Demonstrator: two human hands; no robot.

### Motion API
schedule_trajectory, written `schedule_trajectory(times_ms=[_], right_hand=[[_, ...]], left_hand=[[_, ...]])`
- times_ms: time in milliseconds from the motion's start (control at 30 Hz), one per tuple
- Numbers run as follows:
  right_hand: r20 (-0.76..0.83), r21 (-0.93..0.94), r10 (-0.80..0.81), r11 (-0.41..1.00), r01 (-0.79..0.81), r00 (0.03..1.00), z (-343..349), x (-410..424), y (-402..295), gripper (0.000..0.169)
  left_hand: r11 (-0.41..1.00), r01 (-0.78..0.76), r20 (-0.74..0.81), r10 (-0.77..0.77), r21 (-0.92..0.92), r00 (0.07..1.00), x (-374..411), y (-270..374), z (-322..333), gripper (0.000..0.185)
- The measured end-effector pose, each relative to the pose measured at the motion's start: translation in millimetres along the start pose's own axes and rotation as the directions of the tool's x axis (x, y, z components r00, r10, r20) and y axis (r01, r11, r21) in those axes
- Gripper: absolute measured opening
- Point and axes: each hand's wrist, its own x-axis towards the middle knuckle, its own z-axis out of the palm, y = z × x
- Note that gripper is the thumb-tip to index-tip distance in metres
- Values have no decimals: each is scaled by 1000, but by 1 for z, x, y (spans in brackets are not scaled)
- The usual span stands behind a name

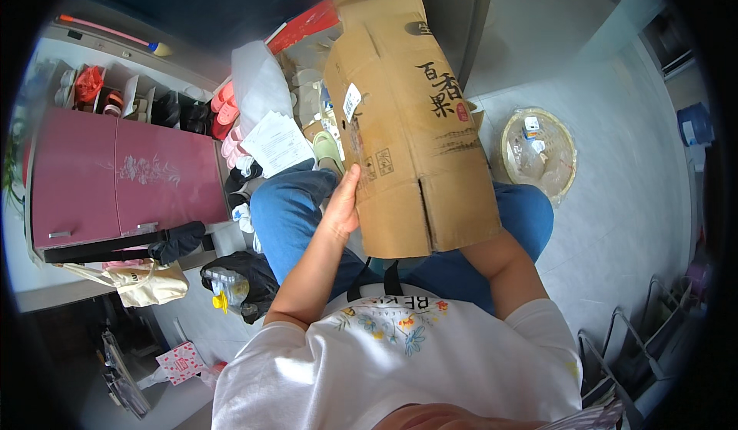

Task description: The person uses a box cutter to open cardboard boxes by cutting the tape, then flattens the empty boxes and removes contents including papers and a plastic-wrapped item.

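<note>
A partly flattened brown cardboard box (403,141) with black printed writing is held up over my lap, one end flap open at the far end. My left hand (345,199) grips its left edge, the thumb along the side. The right forearm goes under the box's near right corner, and my right hand is hidden behind the cardboard. Below the box, between my knees, a light green slipper (327,146) shows on a foot. Printed papers (278,144) lie just left of it, against a pale grey bag (260,89).
A lined wastebasket (539,152) with some litter stands on the floor at right. At left are a pink shoe cabinet (167,170), several shoes and pink slippers (226,104). A black plastic bag (259,283) with clear bottles lies beside my left thigh. Metal-framed racks stand at lower right.
</note>
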Motion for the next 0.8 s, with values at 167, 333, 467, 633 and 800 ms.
schedule_trajectory(times_ms=[167,333,467,633,800], right_hand=[[11,8,-10,1000,10,1000,4,-1,-5,38],[16,6,-25,1000,25,1000,8,0,-10,38],[9,-2,-26,1000,26,1000,4,2,-10,38],[-10,9,5,1000,-5,1000,-7,-4,-1,38],[-25,16,30,999,-30,999,-15,-7,15,38]], left_hand=[[995,-23,-36,27,100,999,4,-18,7,62],[920,-121,-57,153,373,987,18,-8,15,49],[251,-418,243,520,873,819,22,-10,23,49],[182,-669,609,294,721,737,-7,2,36,81],[-72,-489,494,186,869,850,-40,2,80,138]])
